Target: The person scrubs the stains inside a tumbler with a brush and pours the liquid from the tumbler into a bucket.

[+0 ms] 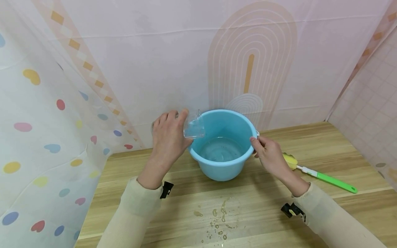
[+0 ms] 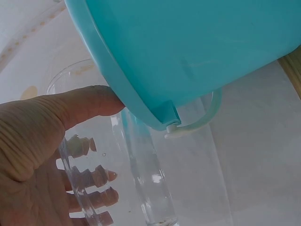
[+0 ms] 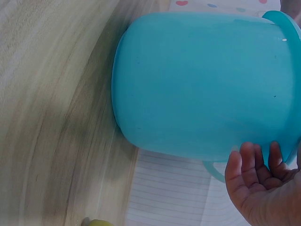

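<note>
My left hand (image 1: 168,137) grips a clear cup (image 1: 194,128) at the left rim of a light blue bucket (image 1: 221,171). The cup lies tilted over toward the bucket; in the left wrist view my fingers show through its clear wall, and the thumb touches the bucket's rim. Shallow water (image 1: 221,150) covers the bucket's bottom. On the opposite side, my right hand (image 1: 270,155) pinches the bucket's rim, thumb on top and fingers outside, near the handle joint. The bucket stands upright on the wooden table (image 1: 173,220). A pale handle (image 2: 200,123) hangs at its side.
A brush with a yellow sponge head (image 1: 290,161) and a green handle (image 1: 336,182) lies right of the bucket. Water drops (image 1: 221,220) are scattered on the table in front. Patterned curtains (image 1: 161,69) hang behind and at both sides.
</note>
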